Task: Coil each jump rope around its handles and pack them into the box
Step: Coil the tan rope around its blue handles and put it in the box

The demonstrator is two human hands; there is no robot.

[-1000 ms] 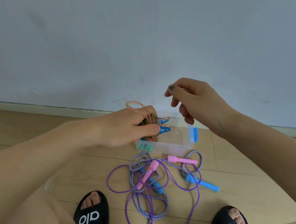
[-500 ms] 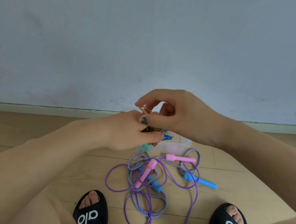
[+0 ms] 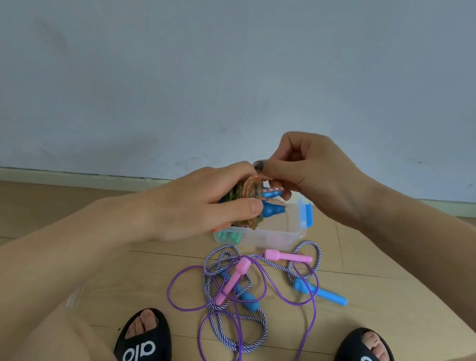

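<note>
My left hand (image 3: 196,201) grips a coiled orange-patterned jump rope (image 3: 248,194) wound around its blue handles (image 3: 271,209), held just above the clear plastic box (image 3: 278,233). My right hand (image 3: 312,173) pinches the loose orange end of that rope at the top of the coil. Teal handles (image 3: 229,235) lie inside the box at its left end. On the floor in front lie a purple rope (image 3: 283,300) with pink handles (image 3: 287,256) and a blue-white striped rope (image 3: 225,331) with blue handles (image 3: 320,292), tangled together.
The box has a blue latch (image 3: 306,214) on its right end and stands near the wall's baseboard (image 3: 59,175). My two feet in black slides (image 3: 146,350) are close below the ropes. A clear lid edge (image 3: 75,295) shows by my left leg.
My right hand came down from the air to the coil and now pinches the rope end over it. My left hand kept holding the coil above the box.
</note>
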